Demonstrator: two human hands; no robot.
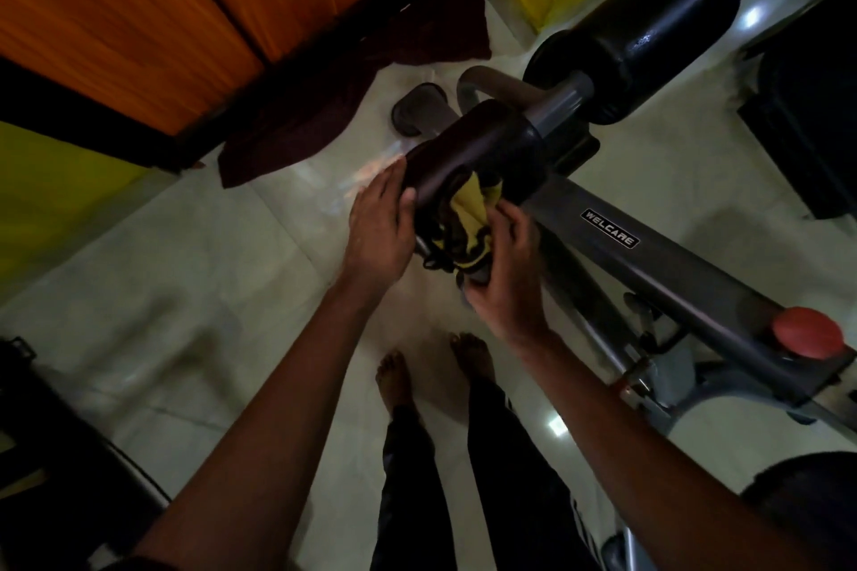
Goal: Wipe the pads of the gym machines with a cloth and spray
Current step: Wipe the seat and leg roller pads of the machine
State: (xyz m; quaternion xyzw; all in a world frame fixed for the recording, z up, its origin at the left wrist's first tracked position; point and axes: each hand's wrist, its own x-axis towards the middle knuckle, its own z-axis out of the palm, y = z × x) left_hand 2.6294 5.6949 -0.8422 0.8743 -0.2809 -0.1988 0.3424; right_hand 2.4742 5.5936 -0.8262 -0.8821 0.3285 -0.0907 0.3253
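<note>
While the left hand [380, 227] lies flat on the roller pad [468, 148] (its near end), the right hand [505, 278] curls round a yellow cloth [473, 209].

1. Two hands: the left hand [380, 227] and the right hand [505, 274], close together.
2. Two black roller pads: the near pad [468, 148] touching the left hand, the far pad [649, 23] well beyond both hands.
3. One yellow-and-dark cloth [468, 209] between the hands, gripped by the right hand.
4. Two bare feet, the left foot [394, 378] and the right foot [470, 355], below the hands.
5. One red knob [807, 332], well right of the right hand.
6. Dark maroon fabric [324, 107] beyond the left hand, seemingly one piece; the dimness hides its edges.
</note>
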